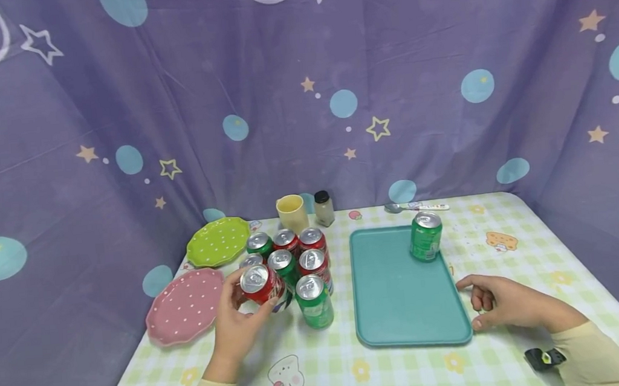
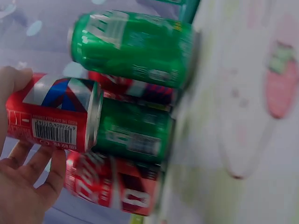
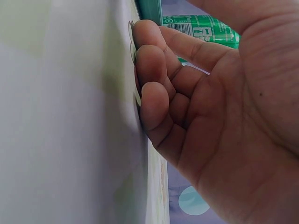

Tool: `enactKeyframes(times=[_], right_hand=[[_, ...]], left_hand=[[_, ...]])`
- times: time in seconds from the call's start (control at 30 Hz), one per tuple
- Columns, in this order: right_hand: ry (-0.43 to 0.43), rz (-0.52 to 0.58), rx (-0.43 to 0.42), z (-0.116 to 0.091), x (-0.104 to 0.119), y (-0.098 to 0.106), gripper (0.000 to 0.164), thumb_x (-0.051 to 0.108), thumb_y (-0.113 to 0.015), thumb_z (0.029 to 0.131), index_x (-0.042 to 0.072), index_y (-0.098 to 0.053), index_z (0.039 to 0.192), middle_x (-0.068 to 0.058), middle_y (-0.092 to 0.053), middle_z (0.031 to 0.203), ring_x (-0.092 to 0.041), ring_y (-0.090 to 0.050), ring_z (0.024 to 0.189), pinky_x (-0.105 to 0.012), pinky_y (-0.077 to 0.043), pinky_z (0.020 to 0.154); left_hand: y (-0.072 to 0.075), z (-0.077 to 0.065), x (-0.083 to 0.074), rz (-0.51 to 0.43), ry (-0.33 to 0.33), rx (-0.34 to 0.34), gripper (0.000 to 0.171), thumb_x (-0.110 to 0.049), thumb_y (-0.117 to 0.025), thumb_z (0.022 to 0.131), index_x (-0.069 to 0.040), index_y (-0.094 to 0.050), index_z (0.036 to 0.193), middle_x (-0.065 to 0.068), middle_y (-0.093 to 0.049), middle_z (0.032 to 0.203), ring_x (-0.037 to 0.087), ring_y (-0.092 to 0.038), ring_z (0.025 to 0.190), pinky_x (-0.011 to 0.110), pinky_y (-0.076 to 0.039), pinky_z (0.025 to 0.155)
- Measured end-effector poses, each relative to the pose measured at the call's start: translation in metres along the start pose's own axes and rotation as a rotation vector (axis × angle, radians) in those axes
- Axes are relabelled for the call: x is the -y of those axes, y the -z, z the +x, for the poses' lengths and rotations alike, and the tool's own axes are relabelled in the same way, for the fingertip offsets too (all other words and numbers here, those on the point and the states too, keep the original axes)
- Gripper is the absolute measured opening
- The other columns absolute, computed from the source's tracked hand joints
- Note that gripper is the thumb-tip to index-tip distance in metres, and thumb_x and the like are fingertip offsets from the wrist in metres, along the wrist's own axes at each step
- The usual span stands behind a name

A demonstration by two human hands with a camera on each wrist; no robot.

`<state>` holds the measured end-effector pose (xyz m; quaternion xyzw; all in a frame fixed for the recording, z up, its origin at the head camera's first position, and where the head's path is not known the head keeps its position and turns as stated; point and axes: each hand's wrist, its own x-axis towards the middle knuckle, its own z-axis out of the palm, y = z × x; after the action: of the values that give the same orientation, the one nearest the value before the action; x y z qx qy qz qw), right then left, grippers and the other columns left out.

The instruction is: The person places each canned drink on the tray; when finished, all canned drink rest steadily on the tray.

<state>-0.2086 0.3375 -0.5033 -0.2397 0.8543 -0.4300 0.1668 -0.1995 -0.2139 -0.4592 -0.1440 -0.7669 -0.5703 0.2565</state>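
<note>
In the head view my left hand [image 1: 236, 335] grips a red soda can [image 1: 265, 286], fingers and thumb around its sides. The left wrist view shows that red can raised off the table, its barcode and bottom rim facing the camera. Close by stand several red and green cans in a cluster, with a green can [image 1: 315, 304] at its front. My right hand [image 1: 506, 305] lies at the right edge of the teal tray [image 1: 400, 307], index finger reaching to the rim, the other fingers loosely bent and holding nothing. Another green can [image 1: 426, 238] stands at the tray's back right corner.
A pink dotted plate [image 1: 187, 305] and a green dotted plate [image 1: 217, 242] lie left of the cans. Behind the cluster stand a yellow mug [image 1: 292, 214] and a black-capped jar [image 1: 324, 210]. A spoon [image 1: 420, 207] lies behind the tray, near the purple curtain [image 1: 289, 67].
</note>
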Motion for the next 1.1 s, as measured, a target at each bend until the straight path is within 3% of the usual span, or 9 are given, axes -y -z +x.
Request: enactKeyframes(times=[0.07,0.23,0.43,0.57,0.73,1.1], right_hand=[[0.003,-0.002,-0.001,0.001,0.001,0.0,0.073,0.023,-0.089,0.085,-0.004,-0.052,0.141,-0.009,-0.059,0.094,-0.012,-0.053,0.073,-0.03,-0.047,0.061],[0.005,0.005,0.001,0.0,0.002,0.0,0.072,0.022,-0.089,0.085,-0.005,-0.052,0.141,-0.01,-0.059,0.094,-0.013,-0.053,0.072,-0.029,-0.047,0.061],[-0.003,-0.004,-0.005,-0.001,0.0,0.0,0.073,0.023,-0.09,0.084,-0.004,-0.053,0.141,-0.009,-0.059,0.094,-0.013,-0.054,0.073,-0.029,-0.047,0.062],[-0.015,-0.008,-0.004,-0.001,-0.002,0.0,0.073,0.024,-0.09,0.084,-0.003,-0.053,0.141,-0.009,-0.059,0.094,-0.013,-0.054,0.074,-0.03,-0.047,0.062],[-0.024,-0.014,-0.007,-0.001,-0.003,0.001,0.074,0.026,-0.09,0.084,-0.003,-0.053,0.141,-0.008,-0.059,0.094,-0.013,-0.055,0.074,-0.03,-0.048,0.063],[-0.025,-0.005,-0.006,0.001,-0.001,0.0,0.074,0.024,-0.09,0.084,-0.003,-0.053,0.142,-0.009,-0.059,0.094,-0.013,-0.054,0.074,-0.029,-0.046,0.062]], left_hand=[[0.002,0.004,-0.004,-0.034,-0.047,-0.017,0.081,0.015,-0.088,0.073,-0.003,-0.053,0.144,0.01,-0.062,0.133,0.015,-0.066,0.11,0.023,-0.054,0.088],[0.0,0.012,-0.025,-0.096,-0.086,-0.029,0.081,0.016,-0.085,0.076,-0.005,-0.05,0.147,0.011,-0.06,0.137,0.02,-0.066,0.115,0.024,-0.055,0.093],[-0.02,0.026,-0.06,-0.133,-0.108,-0.029,0.08,0.013,-0.085,0.078,-0.005,-0.049,0.147,0.012,-0.06,0.137,0.023,-0.064,0.118,0.026,-0.055,0.097],[-0.041,0.035,-0.075,-0.142,-0.124,0.01,0.078,0.008,-0.087,0.081,-0.01,-0.05,0.148,0.009,-0.06,0.138,0.025,-0.064,0.118,0.028,-0.056,0.096],[-0.074,0.042,-0.083,-0.158,-0.13,0.055,0.075,-0.001,-0.087,0.084,-0.017,-0.05,0.147,0.004,-0.059,0.139,0.026,-0.063,0.119,0.033,-0.057,0.097],[-0.152,0.037,-0.074,-0.219,-0.043,0.083,0.074,-0.006,-0.089,0.083,-0.022,-0.054,0.145,0.0,-0.059,0.136,0.023,-0.065,0.115,0.042,-0.058,0.091]])
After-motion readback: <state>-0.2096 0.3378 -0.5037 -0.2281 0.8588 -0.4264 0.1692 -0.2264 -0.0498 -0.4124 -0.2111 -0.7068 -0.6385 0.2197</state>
